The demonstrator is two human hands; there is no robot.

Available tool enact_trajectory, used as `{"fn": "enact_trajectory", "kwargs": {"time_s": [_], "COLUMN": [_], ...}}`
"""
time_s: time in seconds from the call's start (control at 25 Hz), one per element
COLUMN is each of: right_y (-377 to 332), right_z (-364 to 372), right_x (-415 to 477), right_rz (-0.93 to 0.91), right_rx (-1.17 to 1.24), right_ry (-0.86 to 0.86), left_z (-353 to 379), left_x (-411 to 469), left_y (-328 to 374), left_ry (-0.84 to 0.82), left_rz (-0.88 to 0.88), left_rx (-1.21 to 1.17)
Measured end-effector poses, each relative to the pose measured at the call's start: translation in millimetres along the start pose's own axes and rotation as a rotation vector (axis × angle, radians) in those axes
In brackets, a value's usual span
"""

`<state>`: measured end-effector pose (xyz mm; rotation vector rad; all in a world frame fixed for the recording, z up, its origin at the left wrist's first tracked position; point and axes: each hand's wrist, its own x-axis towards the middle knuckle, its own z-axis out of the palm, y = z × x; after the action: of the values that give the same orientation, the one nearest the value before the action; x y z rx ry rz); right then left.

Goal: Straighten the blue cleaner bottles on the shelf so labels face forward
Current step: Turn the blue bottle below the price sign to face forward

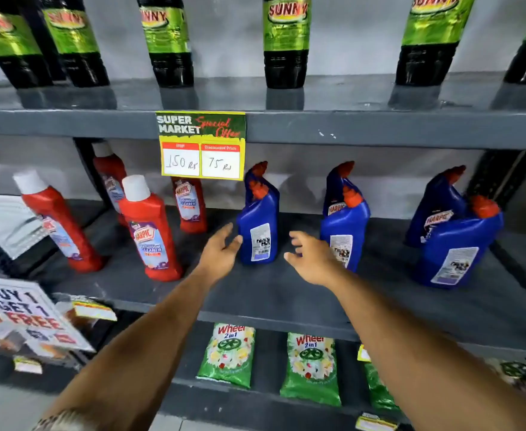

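Note:
Blue cleaner bottles with red caps stand in three pairs on the grey middle shelf (286,293). The left front bottle (260,222) shows its white back label and barcode. The middle front bottle (345,231) and the right front bottle (454,247) also show back labels; the bottles behind them show front logos. My left hand (221,253) is open, its thumb touching the left bottle's lower left side. My right hand (311,259) is open just right of that bottle, apart from it, fingers spread.
Red cleaner bottles (149,231) stand to the left on the same shelf. A yellow price card (201,144) hangs from the shelf above, where dark bottles with green labels (286,42) stand. Green detergent packets (227,356) lie on the shelf below.

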<state>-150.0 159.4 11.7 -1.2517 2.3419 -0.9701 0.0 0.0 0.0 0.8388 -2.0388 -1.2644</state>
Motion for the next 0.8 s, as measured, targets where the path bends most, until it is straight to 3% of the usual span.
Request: {"fn": "enact_trajectory", "kwargs": {"time_s": [0.16,0.36,0.52,0.8], "right_y": [-9,-15,-16,-20], "right_z": [18,39,44,31], "right_x": [29,49,53,46], "right_rz": [0.090,0.075,0.080,-0.027], "right_rx": [0.109,0.260,0.201,0.152], "right_ry": [0.017,0.063,0.197,0.274], "left_z": [-5,-13,-7,-5], "left_x": [30,56,59,56], "left_y": [3,-10,-10,18], "left_ry": [-0.173,-0.268,-0.242,-0.090], "left_rz": [0.149,0.136,0.094,0.055], "left_rx": [-0.070,-0.098,-0.144,-0.256]}}
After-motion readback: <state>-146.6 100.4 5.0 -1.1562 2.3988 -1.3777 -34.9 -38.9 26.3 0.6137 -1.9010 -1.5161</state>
